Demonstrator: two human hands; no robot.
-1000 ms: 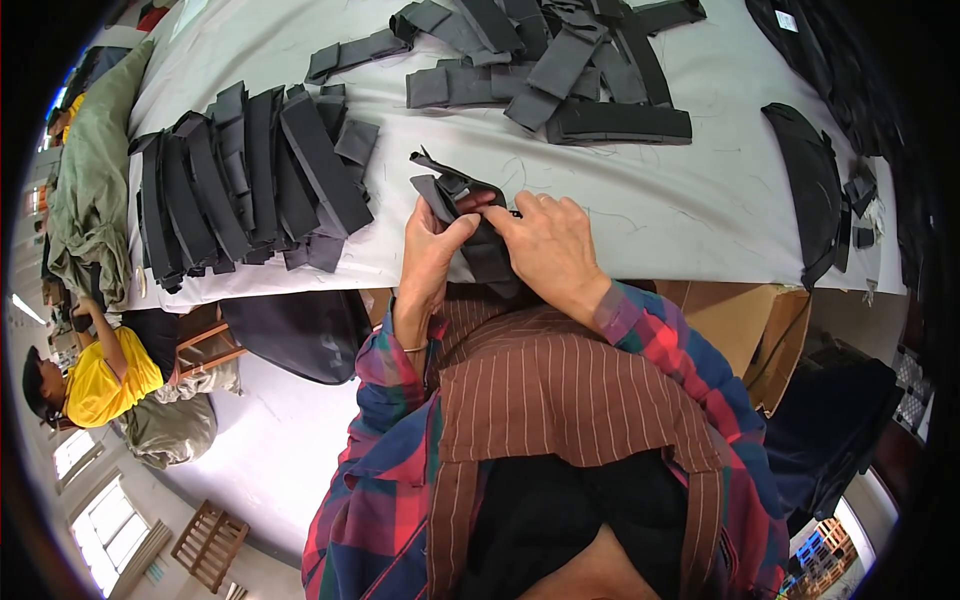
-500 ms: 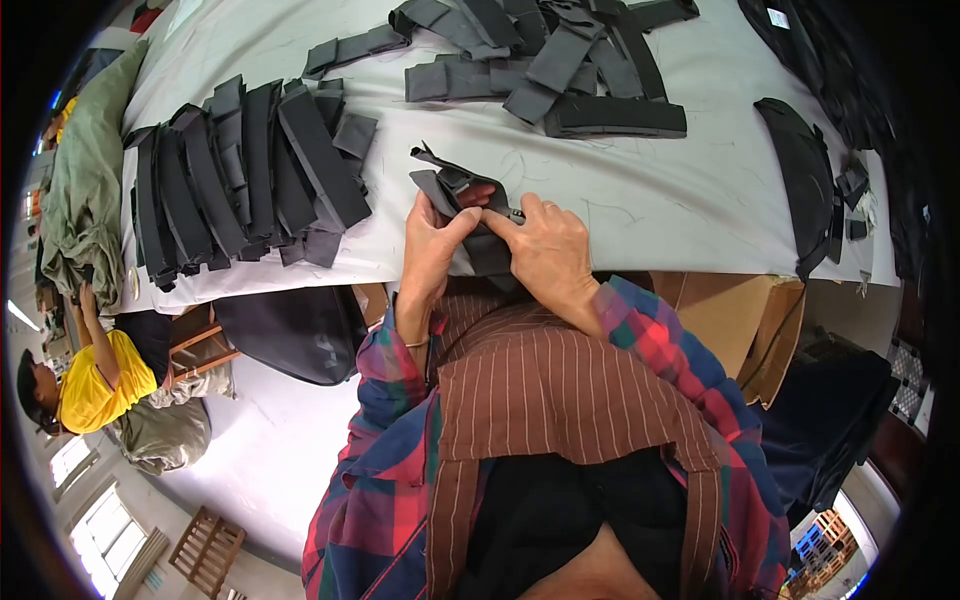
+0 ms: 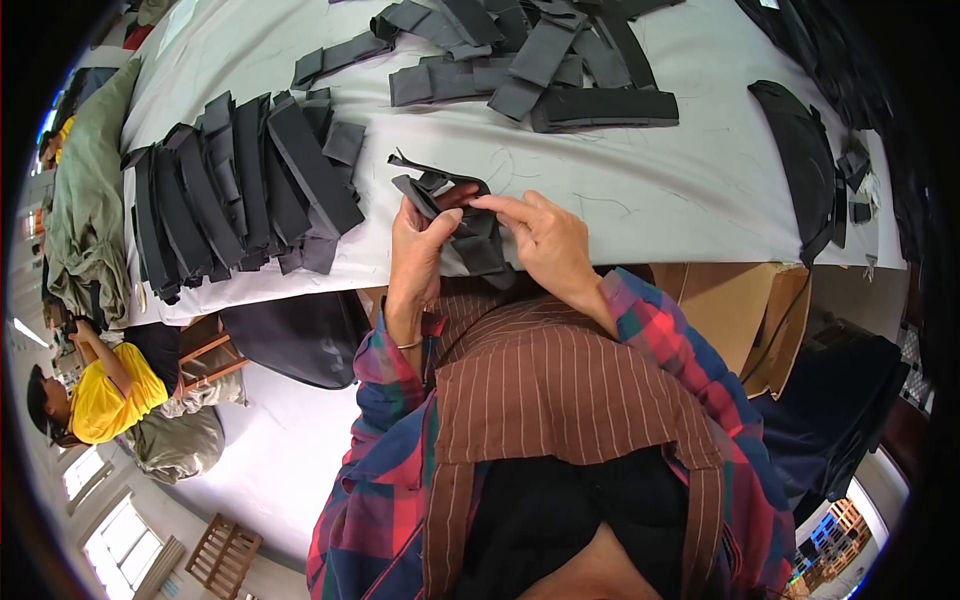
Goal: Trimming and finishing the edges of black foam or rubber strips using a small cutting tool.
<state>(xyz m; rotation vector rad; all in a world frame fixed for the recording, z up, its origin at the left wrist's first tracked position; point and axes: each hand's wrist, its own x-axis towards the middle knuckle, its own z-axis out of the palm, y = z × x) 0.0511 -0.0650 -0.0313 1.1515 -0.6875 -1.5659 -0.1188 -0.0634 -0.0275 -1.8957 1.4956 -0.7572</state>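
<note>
A folded strip of black fabric [image 3: 478, 245] hangs at the near edge of the table, its loose ends sticking up to the left. My left hand [image 3: 418, 245] grips it, the thumb on the near side and other fingers behind the cloth, partly hidden. My right hand [image 3: 548, 240] meets it from the right. Its index finger and thumb come together at the fabric's upper fold, close to my left fingertips. Whatever that pinch holds is too small to make out.
On the white-covered table [image 3: 590, 225], a row of black fabric strips [image 3: 240, 190] lies at left and a loose heap [image 3: 540, 60] farther back. A curved black piece [image 3: 797, 160] rests at right. Below are a cardboard box [image 3: 725, 310] and a person in yellow [image 3: 118, 390] at far left.
My right thumb and index finger have come off the fabric's right part and sit closer to my left fingertips. The strip has tilted a little in my left hand. The whole view has shifted slightly.
</note>
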